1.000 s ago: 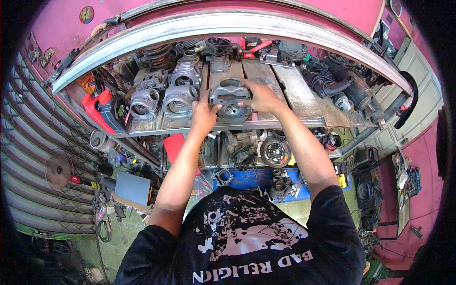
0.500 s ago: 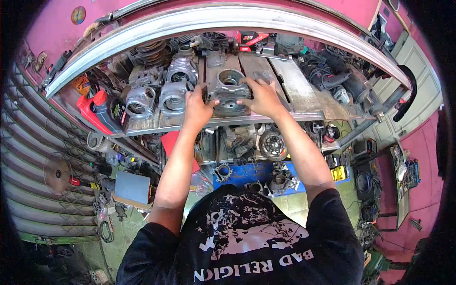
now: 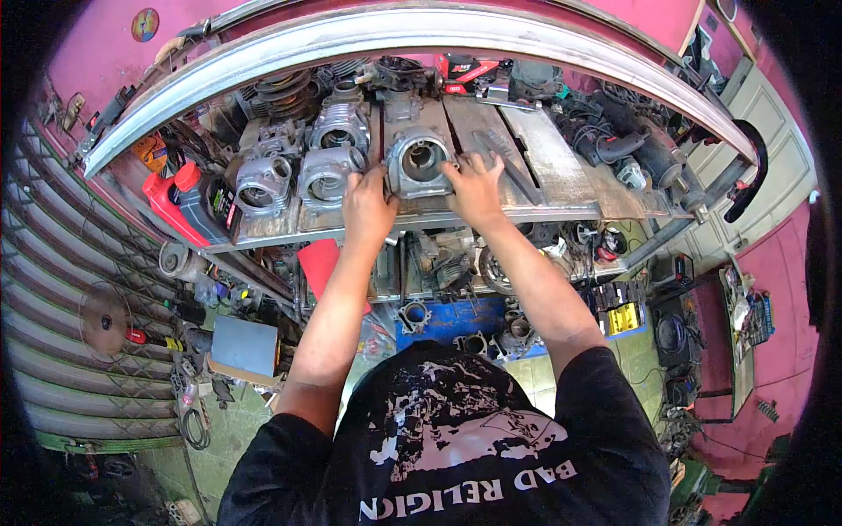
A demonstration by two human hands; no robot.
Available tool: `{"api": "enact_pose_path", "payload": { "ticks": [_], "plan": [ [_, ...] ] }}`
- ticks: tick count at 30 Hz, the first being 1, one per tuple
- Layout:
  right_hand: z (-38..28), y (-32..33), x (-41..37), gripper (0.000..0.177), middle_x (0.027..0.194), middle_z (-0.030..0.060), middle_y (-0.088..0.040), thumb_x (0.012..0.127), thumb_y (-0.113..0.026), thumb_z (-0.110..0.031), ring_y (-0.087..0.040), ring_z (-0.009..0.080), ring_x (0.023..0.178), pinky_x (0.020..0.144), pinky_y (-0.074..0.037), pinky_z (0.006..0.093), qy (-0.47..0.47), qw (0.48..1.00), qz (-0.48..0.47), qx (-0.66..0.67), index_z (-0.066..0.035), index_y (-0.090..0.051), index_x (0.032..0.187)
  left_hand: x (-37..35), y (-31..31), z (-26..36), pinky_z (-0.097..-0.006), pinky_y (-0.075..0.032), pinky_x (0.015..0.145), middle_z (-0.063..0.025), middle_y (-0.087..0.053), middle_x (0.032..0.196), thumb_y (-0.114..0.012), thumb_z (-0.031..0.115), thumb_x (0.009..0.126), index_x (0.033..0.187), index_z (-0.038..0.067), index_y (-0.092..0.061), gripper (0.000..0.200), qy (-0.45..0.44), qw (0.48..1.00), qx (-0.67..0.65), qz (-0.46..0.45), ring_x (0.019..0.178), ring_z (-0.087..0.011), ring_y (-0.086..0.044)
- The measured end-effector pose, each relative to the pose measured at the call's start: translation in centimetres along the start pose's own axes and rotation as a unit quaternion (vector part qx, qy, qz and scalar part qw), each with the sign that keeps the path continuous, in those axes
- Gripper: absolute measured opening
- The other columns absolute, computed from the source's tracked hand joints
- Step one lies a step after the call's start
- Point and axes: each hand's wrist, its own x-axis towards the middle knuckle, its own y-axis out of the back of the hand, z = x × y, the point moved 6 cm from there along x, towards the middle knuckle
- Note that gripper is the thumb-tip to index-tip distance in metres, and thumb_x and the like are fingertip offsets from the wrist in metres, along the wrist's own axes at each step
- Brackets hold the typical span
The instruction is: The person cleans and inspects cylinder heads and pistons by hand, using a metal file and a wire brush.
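A grey metal motorcycle cylinder head (image 3: 412, 182) sits near the front edge of the wooden workbench (image 3: 561, 162), its large round opening facing up towards me. My left hand (image 3: 368, 209) is closed on its left side. On the opposite side, the fingers and thumb of my right hand (image 3: 476, 188) grip its edge. The undersides of both hands' holds are hidden. Just right of my right hand lies a long, flat, dark metal piece (image 3: 517, 175). Beside my left hand stands a similar cylinder head (image 3: 331, 178), with another (image 3: 263, 186) farther left.
Red and black oil bottles (image 3: 206, 206) stand at the bench's left end. An angle grinder (image 3: 623, 149) and tangled cables are on the right. A metal beam (image 3: 421, 24) arches above the bench. Engine parts fill a lower shelf, and a blue tray (image 3: 452, 320) is below.
The cylinder head has tipped so its round opening now faces me instead of upward, and its lower front face is no longer visible. Both hands have come down slightly with it.
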Motion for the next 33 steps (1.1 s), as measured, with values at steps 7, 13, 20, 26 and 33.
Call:
{"api": "enact_pose_path", "payload": {
  "ticks": [7, 13, 20, 26, 33],
  "plan": [
    [-0.3, 1.2, -2.1, 0.052, 0.126, 0.0142, -0.065, 0.071, -0.076, -0.018, -0.043, 0.0334, 0.140, 0.111, -0.020, 0.0725, 0.053, 0.995, -0.075, 0.031, -0.020, -0.061, 0.121, -2.4, -0.8, -1.6, -0.0470, -0.054, 0.086, -0.0162, -0.070, 0.096, -0.082, 0.004, 0.066, 0.119, 0.004, -0.067, 0.055, -0.015, 1.000, -0.004, -0.025, 0.098, -0.0369, -0.064],
    [-1.4, 0.5, -2.7, 0.038, 0.135, 0.0149, -0.061, 0.087, -0.070, -0.024, -0.037, 0.0366, 0.145, 0.111, -0.019, 0.0739, 0.080, 0.992, -0.089, 0.044, -0.024, -0.061, 0.125, -2.9, -0.8, -1.5, -0.0487, -0.053, 0.086, -0.0197, -0.070, 0.105, -0.074, 0.001, 0.076, 0.125, 0.000, -0.063, 0.050, 0.007, 0.997, 0.006, -0.074, 0.099, -0.0395, -0.063],
    [-1.7, -0.4, -2.7, 0.042, 0.146, 0.0103, -0.055, 0.090, -0.069, -0.023, -0.040, 0.0318, 0.143, 0.114, -0.020, 0.0692, -0.015, 0.998, -0.067, 0.017, -0.034, -0.063, 0.131, -4.1, -0.6, -0.1, -0.0475, -0.052, 0.095, -0.0215, -0.065, 0.125, -0.072, 0.007, 0.084, 0.126, -0.002, -0.059, 0.045, 0.031, 0.998, -0.016, -0.053, 0.112, -0.0400, -0.060],
    [-2.9, 3.4, -4.5, 0.063, 0.133, 0.0036, -0.064, 0.079, -0.081, -0.023, -0.050, 0.0270, 0.130, 0.108, -0.025, 0.0634, -0.104, 0.989, 0.043, 0.095, -0.036, -0.058, 0.136, -5.5, 1.2, 0.7, -0.0476, -0.054, 0.092, -0.0183, -0.061, 0.131, -0.078, 0.011, 0.081, 0.128, 0.002, -0.058, 0.053, -0.019, 0.997, -0.064, -0.027, 0.112, -0.0405, -0.060],
    [-4.0, 4.0, 0.1, 0.089, 0.153, 0.0105, -0.046, 0.080, -0.079, -0.017, -0.046, 0.0346, 0.134, 0.108, -0.028, 0.0628, -0.024, 0.995, -0.078, -0.061, -0.030, -0.036, 0.158, -1.1, 0.7, 3.4, -0.0463, -0.050, 0.106, -0.0163, -0.031, 0.163, -0.083, 0.016, 0.077, 0.161, 0.016, -0.020, 0.105, -0.033, 0.968, 0.063, -0.240, 0.127, -0.0388, -0.054]
  ]
}}
